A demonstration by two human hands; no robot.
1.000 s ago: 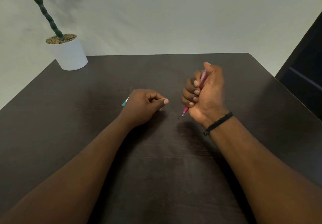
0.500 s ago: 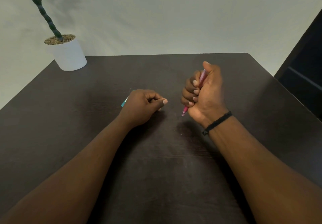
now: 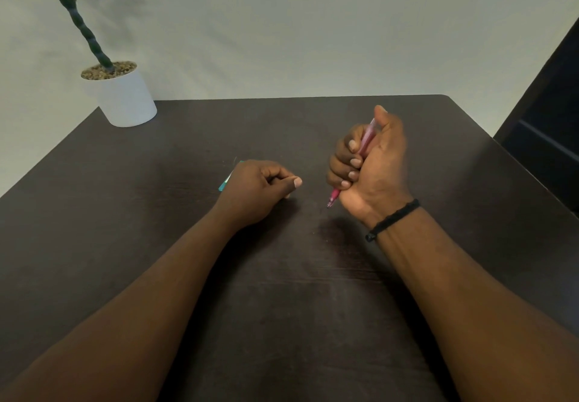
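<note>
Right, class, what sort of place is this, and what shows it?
Probably a home or office desk: a dark table against a plain wall, a potted plant at its corner, and a pink pen gripped in the right hand.

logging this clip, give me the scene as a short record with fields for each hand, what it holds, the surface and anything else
right hand: fist around pink pen, thumb over the top end
pink pen: steeply tilted, tip pointing down toward the table; contact with the table unclear
left hand: resting on the table, fingers curled over a teal item
teal item: only one end shows beyond the hand, possibly a pen
surface: dark wooden table
wrist: black bracelet on the right wrist
background: white plant pot at the table's far left corner
</note>
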